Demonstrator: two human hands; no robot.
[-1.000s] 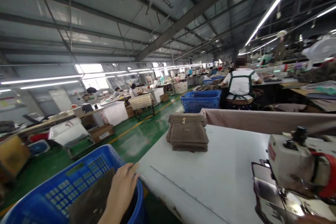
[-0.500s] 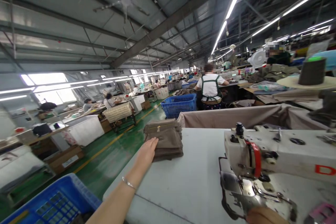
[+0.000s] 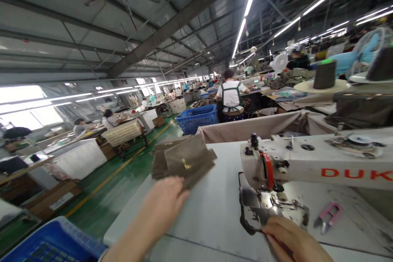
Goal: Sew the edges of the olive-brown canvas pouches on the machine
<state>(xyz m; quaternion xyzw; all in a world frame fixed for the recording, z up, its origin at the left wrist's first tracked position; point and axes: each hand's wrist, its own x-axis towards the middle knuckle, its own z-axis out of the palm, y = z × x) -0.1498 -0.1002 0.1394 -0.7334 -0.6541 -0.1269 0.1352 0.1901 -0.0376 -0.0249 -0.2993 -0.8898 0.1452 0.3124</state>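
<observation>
A brown fabric piece with a small gold-coloured zipper pull (image 3: pixel 188 159) slants off the stack of brown pieces (image 3: pixel 159 164) at the table's far left corner. My left hand (image 3: pixel 167 198), blurred, has its fingers closed on the near edge of that piece. My right hand (image 3: pixel 285 235) is beside the metal plate of the white sewing machine (image 3: pixel 294 163), thumb and fingers pressed together; a dark bit shows under them, too unclear to name. Pink thread snips (image 3: pixel 328 217) lie right of the machine's needle area.
A blue basket (image 3: pixel 58 241) stands at the lower left, against the pale table (image 3: pixel 199 213). Beyond the table are a cloth-lined bin (image 3: pixel 239 129), another blue basket (image 3: pixel 198 118) and a seated person in a white shirt (image 3: pixel 231 95). Thread cones (image 3: pixel 325 74) stand at the right.
The top brown piece has shifted and turned away from its stack, with my left hand at its edge. My right hand has come further into view near the machine. The view has swung right.
</observation>
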